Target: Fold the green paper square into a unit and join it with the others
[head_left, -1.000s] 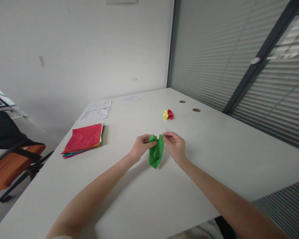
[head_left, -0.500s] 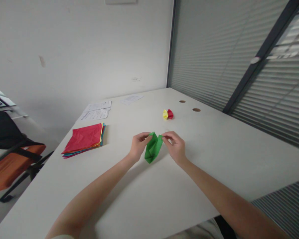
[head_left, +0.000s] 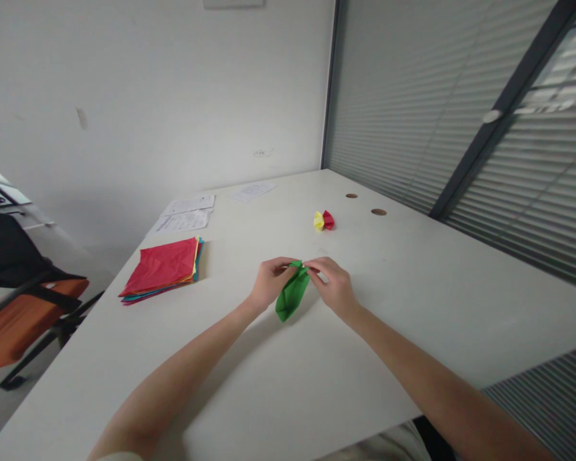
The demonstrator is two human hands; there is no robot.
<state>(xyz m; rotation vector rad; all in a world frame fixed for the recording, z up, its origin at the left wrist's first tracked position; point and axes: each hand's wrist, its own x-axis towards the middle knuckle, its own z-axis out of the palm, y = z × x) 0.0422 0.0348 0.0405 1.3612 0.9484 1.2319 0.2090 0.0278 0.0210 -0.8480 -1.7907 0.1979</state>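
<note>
A piece of green tissue paper hangs between my two hands, a little above the white table. My left hand pinches its upper left corner, thumb against fingers. On the other side my right hand pinches the upper right corner with thumb and forefinger. The two held corners come close together at the top. Below them the paper narrows to a folded point. Farther back lies a small crumpled piece of paper, yellow on one side and red on the other.
A stack of coloured tissue sheets, red on top, lies on the left of the table. Printed papers rest near the wall. Two round holes are at the back right. An orange-seated chair stands at left.
My hands have come closer together, bringing the upper corners of the green paper nearly into contact. The paper's opening has narrowed and its lower tip has swung slightly left and down.
</note>
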